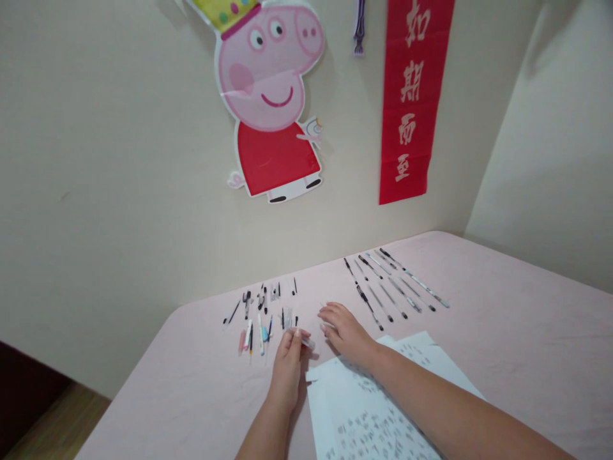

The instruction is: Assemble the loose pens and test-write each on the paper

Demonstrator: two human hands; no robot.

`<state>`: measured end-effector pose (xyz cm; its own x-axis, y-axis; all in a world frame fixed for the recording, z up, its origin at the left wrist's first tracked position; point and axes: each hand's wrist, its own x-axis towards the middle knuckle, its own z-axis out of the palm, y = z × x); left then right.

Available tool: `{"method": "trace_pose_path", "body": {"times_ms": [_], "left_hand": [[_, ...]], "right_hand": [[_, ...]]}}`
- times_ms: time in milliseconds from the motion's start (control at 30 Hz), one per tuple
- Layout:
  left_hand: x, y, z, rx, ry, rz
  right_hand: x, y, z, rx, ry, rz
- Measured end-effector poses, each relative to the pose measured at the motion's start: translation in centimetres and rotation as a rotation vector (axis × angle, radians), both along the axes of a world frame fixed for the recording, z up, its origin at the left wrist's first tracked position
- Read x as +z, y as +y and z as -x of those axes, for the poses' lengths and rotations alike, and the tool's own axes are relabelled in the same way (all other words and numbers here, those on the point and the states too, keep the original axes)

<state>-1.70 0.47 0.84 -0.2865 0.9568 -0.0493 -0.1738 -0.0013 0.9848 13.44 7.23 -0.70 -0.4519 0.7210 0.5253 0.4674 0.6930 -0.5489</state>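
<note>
My left hand is closed in a pinch on a clear plastic pen barrel, which pokes out to the right of the fingers. Just to its right, low over the table, is my right hand, its fingers curled towards the thumb. A faint, thin pale piece shows at those fingertips, too small to name. Beyond the left hand lie loose pen parts: dark caps, a blue refill, a white pen barrel and a pink cap. Several pens, among them a black pen, lie in two slanted rows past my right hand.
Handwritten paper sheets lie under my right forearm. The table has a pink cover and meets the wall at the back. On the wall hang a cartoon pig cutout and a red banner.
</note>
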Motion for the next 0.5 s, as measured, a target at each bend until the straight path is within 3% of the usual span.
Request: {"method": "trace_pose_path", "body": {"times_ms": [133, 333, 500], "left_hand": [[-0.02, 0.02, -0.15, -0.001, -0.030, -0.011], [-0.36, 0.18, -0.22, -0.034, -0.123, -0.034], [-0.19, 0.18, -0.18, -0.033, -0.047, -0.010]], "right_hand": [[-1.13, 0.77, -0.05, -0.162, -0.156, 0.096], [-0.64, 0.44, 0.10, -0.179, -0.237, 0.150], [-0.33, 0.43, 0.26, -0.198, -0.292, 0.187]]}}
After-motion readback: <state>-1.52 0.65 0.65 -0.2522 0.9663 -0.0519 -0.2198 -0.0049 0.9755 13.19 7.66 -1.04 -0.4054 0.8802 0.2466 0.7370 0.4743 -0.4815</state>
